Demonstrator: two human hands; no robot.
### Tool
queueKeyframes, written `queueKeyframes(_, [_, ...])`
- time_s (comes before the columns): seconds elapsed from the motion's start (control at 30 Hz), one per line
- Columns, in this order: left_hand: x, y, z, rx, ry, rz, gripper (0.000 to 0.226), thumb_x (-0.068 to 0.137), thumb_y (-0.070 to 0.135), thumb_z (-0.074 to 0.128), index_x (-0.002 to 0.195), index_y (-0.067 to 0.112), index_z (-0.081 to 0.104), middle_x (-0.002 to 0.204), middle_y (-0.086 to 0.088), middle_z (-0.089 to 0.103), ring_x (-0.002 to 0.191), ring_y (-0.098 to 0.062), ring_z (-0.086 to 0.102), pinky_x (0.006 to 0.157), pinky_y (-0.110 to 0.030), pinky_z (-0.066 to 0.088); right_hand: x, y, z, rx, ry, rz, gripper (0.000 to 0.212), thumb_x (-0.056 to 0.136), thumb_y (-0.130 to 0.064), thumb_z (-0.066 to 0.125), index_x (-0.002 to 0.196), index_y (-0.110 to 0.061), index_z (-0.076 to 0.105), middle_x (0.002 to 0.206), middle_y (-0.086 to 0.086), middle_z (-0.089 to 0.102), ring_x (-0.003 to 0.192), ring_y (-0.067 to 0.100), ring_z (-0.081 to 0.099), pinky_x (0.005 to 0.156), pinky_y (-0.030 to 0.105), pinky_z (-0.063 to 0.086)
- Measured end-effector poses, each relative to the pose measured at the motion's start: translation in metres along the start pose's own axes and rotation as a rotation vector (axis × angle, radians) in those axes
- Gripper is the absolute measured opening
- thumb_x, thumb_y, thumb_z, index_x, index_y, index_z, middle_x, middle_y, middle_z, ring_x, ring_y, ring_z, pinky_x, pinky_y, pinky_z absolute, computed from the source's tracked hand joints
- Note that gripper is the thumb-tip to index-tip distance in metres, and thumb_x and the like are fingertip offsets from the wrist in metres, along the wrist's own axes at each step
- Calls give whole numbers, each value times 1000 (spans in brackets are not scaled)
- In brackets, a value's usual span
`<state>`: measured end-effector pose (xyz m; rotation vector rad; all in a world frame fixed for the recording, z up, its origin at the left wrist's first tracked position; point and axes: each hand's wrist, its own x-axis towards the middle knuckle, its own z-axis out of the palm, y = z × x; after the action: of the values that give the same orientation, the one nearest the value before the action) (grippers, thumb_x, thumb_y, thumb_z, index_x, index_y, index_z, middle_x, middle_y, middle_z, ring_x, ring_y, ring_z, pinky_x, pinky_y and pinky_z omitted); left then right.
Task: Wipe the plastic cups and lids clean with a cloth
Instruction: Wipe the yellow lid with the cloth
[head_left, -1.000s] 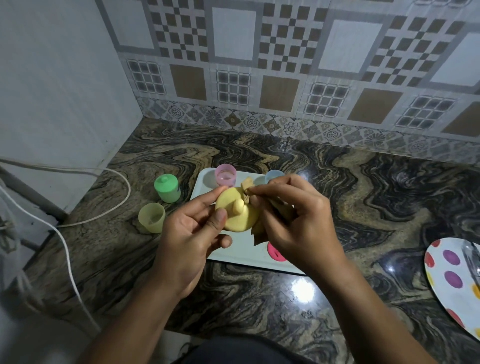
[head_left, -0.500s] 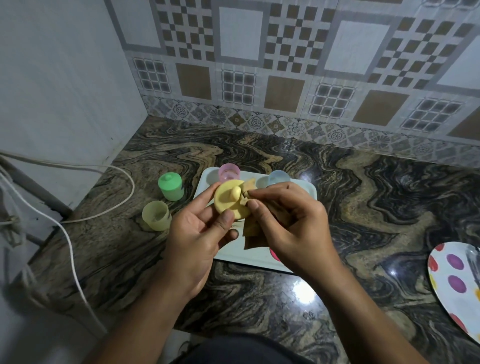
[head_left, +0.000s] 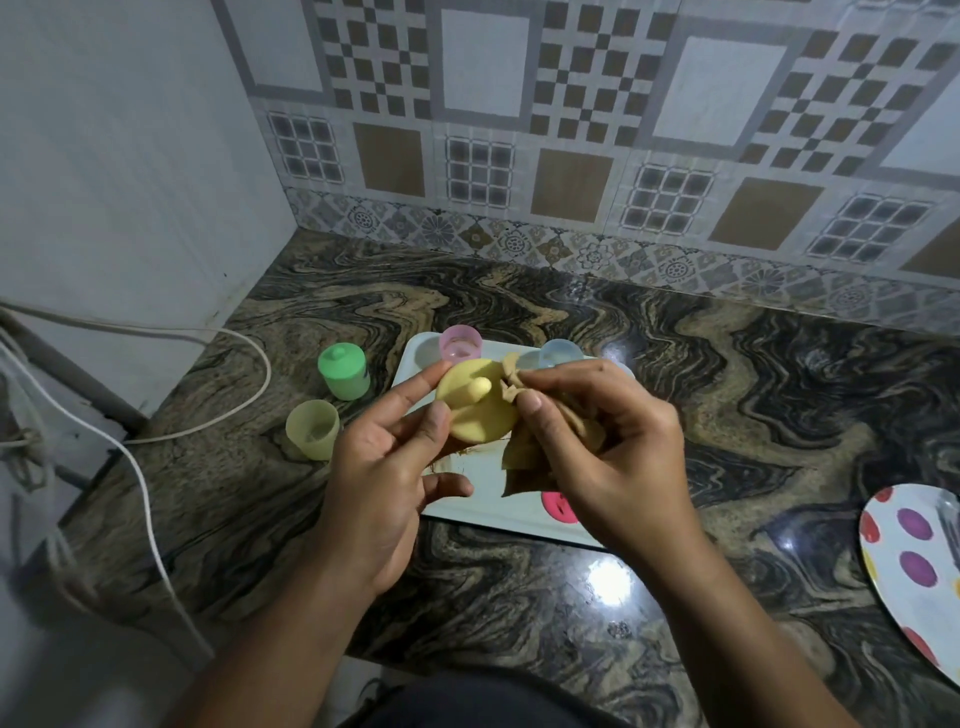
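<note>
Over the marbled counter (head_left: 779, 415), the left hand (head_left: 384, 483) pinches the yellow lid (head_left: 475, 410) above the tray (head_left: 488, 499), the right hand (head_left: 602, 457) grips the cloth (head_left: 524, 452) at the lid's three o'clock, and the pink cup (head_left: 460, 344) and blue cup (head_left: 560, 354) at the tray's twelve o'clock likely await wiping.

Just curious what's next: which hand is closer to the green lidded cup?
Left. The left hand holds the yellow lid just right of the green cup; the right hand, with the cloth, is farther right.

Matt yellow plastic lid (head_left: 475, 410); crumpled tan cloth (head_left: 540, 436); translucent plastic cups (head_left: 460, 344); glossy veined stone counter (head_left: 779, 395); smooth white tray (head_left: 498, 512)
</note>
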<state>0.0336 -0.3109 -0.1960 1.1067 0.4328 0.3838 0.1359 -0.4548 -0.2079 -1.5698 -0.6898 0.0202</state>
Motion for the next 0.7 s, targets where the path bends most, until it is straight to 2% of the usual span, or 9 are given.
queueKeyframes(0.07, [-1, 0, 1, 6, -39, 11, 43, 88, 22, 58, 130, 25, 63, 123, -3, 71, 106, -21, 70, 59, -30, 57, -4, 1, 3, -22, -15, -26, 11, 92, -20, 76, 102, -21, 80, 98, -8, 69, 88, 27, 73, 68, 52, 61])
queueKeyframes(0.13, [-4, -1, 3, 45, -88, 37, 49, 86, 19, 59, 135, 25, 57, 130, 0, 68, 111, -20, 69, 66, -32, 59, -7, 0, 5, -62, -17, -59, 12, 92, -18, 76, 104, -19, 80, 97, -7, 68, 87, 24, 72, 68, 49, 61])
queueKeyframes(0.2, [-5, -2, 4, 68, -94, 57, 52, 83, 13, 61, 133, 25, 57, 125, 1, 71, 102, -13, 70, 62, -26, 57, -7, 0, 3, -122, -25, -101, 13, 91, -16, 76, 103, -16, 80, 95, -3, 68, 86, 20, 72, 70, 44, 60])
queueKeyframes(0.27, [-6, -2, 2, 58, -85, 54, 51, 81, 10, 61, 131, 21, 60, 111, 0, 75, 84, -7, 67, 54, -22, 49, -1, 1, -1, -183, -21, -117, 12, 90, -13, 76, 101, -14, 81, 94, 0, 68, 86, 16, 71, 71, 40, 59])
queueKeyframes(0.37, [-7, 0, 1, 40, -67, 16, 49, 82, 11, 61, 132, 14, 61, 93, -8, 74, 72, -9, 63, 50, -22, 44, 13, 10, -5, -283, 6, -77, 10, 90, -14, 77, 98, -16, 82, 93, -2, 69, 86, 12, 71, 73, 40, 60])
queueKeyframes(0.47, [-3, -3, 1, -20, 32, -12, 40, 81, 19, 64, 121, 20, 68, 96, -4, 75, 79, -11, 64, 52, -21, 48, 15, 9, -8, 3, 45, 119, 8, 92, -19, 76, 98, -21, 82, 89, 2, 73, 72, 34, 74, 56, 54, 61])
queueKeyframes(0.5, [-1, -3, 1, -39, 70, -15, 38, 81, 21, 64, 119, 21, 70, 99, -3, 73, 83, -12, 64, 53, -21, 50, 12, 6, -6, 74, 46, 130, 9, 92, -19, 76, 98, -22, 82, 88, 3, 74, 70, 37, 74, 53, 57, 61])
queueKeyframes(0.63, [0, -5, 1, -65, 51, 2, 43, 86, 21, 60, 129, 19, 63, 118, -6, 73, 102, -19, 67, 65, -24, 56, -1, 3, 7, -23, -12, 5, 13, 89, -22, 78, 102, -20, 80, 98, -5, 76, 92, 19, 75, 76, 52, 61])
queueKeyframes(0.7, [-2, -6, 4, -5, 5, 56, 50, 84, 18, 61, 133, 20, 58, 120, -5, 72, 105, -16, 68, 70, -25, 56, -5, 9, 11, -21, -18, 7, 14, 90, -23, 78, 103, -19, 80, 99, -6, 75, 94, 20, 75, 76, 53, 61])
